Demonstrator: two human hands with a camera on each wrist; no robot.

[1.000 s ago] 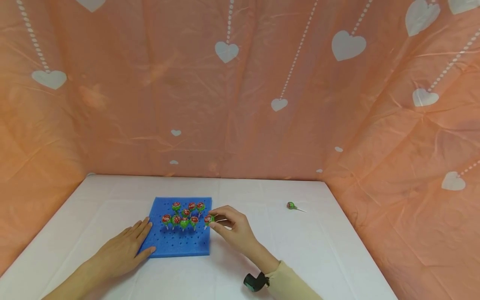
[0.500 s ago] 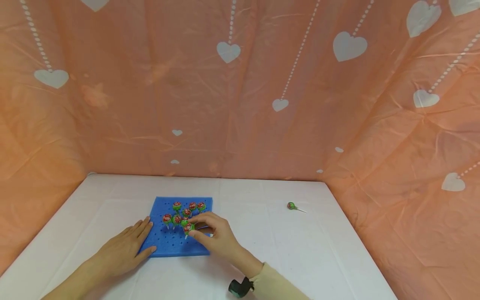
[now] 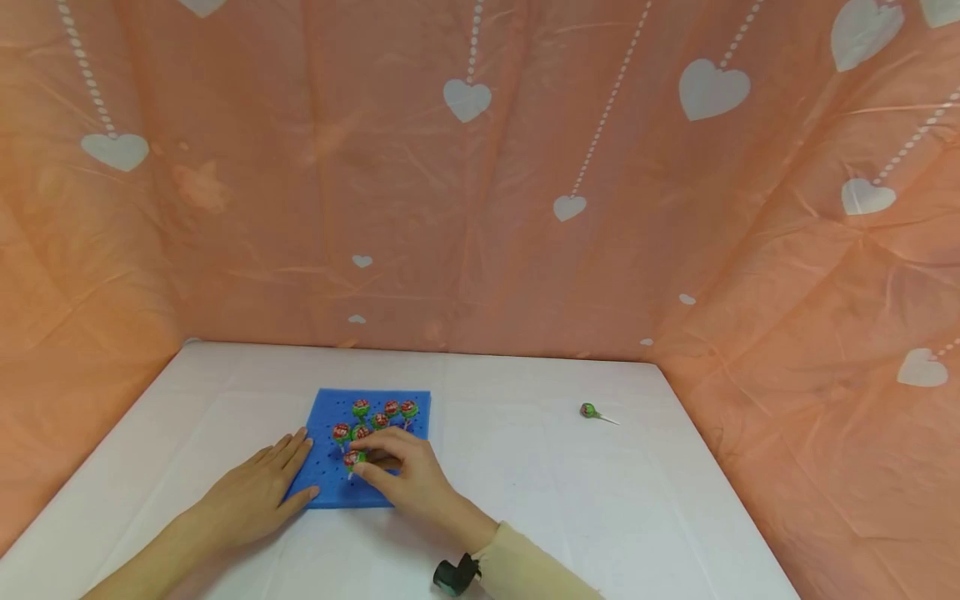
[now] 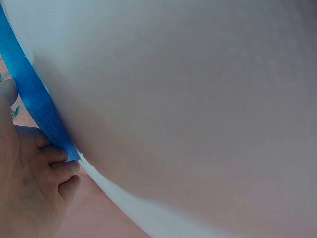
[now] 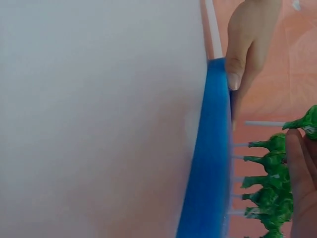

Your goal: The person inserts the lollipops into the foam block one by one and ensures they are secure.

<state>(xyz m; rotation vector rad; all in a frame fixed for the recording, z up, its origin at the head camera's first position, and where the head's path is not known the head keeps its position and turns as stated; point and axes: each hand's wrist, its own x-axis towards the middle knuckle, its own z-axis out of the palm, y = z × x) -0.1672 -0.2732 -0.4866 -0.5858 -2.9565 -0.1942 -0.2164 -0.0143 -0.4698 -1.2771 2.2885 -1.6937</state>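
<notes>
A blue foam board (image 3: 333, 493) dotted with small holes lies on the table, and several lollipops (image 3: 408, 409) in green and red wrappers stand upright in it. My right hand (image 3: 420, 479) pinches one lollipop (image 3: 353, 459) by its head over the board's left-middle part. In the right wrist view that lollipop's white stick (image 5: 265, 123) points at the board, its tip apart from the surface. My left hand (image 3: 255, 496) rests with straight fingers on the board's left edge. The right hand hides part of the board and some lollipops in the head view.
A single lollipop (image 3: 588, 410) lies on its side on the white tablecloth (image 3: 540, 467), well right of the board. An orange curtain (image 3: 495, 250) with white hearts surrounds the table at the back and sides. A black wrist camera (image 3: 454, 576) sits by the right sleeve.
My right hand has carried the pinched lollipop leftward from the board's right edge across to its left-middle part. The left hand stays on the board's left edge.
</notes>
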